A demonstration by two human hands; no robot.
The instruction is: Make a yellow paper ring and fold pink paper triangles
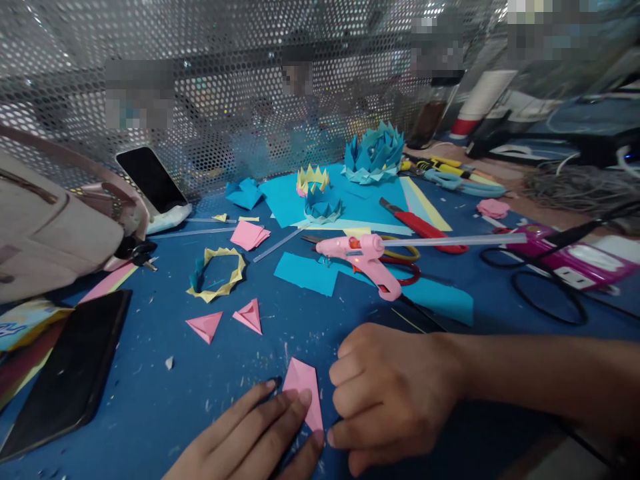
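Note:
A folded piece of pink paper [303, 385] lies on the blue table at the bottom middle. My left hand [260, 433] rests flat over its lower part, fingers stretched and apart, tips pressing on the paper. Just right of the paper, my right hand [390, 393] is curled into a fist against the table; nothing shows in it. Two small pink folded triangles [205, 326] lie farther off to the left. Behind them is a ring of yellow folded pieces [231, 285] with a blue piece on its left side.
A pink glue gun [365, 257] with a long glue stick lies over scissors [413, 270] and blue paper strips. Behind are a red-handled cutter [425, 227], pink squares [249, 235] and a blue paper lotus [375, 153]. Phones [70, 373] and a bag [55, 227] are left.

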